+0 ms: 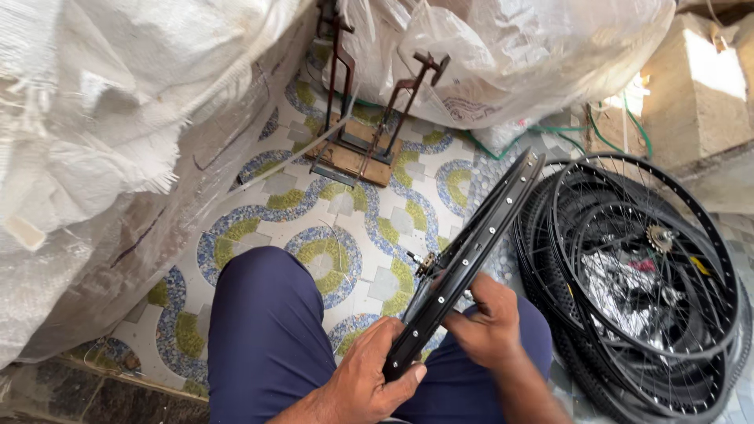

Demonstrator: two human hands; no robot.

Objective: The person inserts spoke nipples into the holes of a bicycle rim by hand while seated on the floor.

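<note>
The person sits with a black wheel (471, 243) standing on its edge between the knees. The left hand (369, 381) is wrapped tight around the rim at the bottom. The right hand (491, 322) is closed on the wheel's far side, at the spokes. A stack of wheels (636, 283) lies close by on the right, already spoked. The right fingers are hidden, so I cannot tell what they pinch.

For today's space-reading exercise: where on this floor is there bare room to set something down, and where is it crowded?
Bare patterned tile floor lies between the white sacks, the metal stand and the person's knee. The right side is crowded: a stack of spoked wheels fills it. The left hand and right hand hold a black rim across the lap.
</note>
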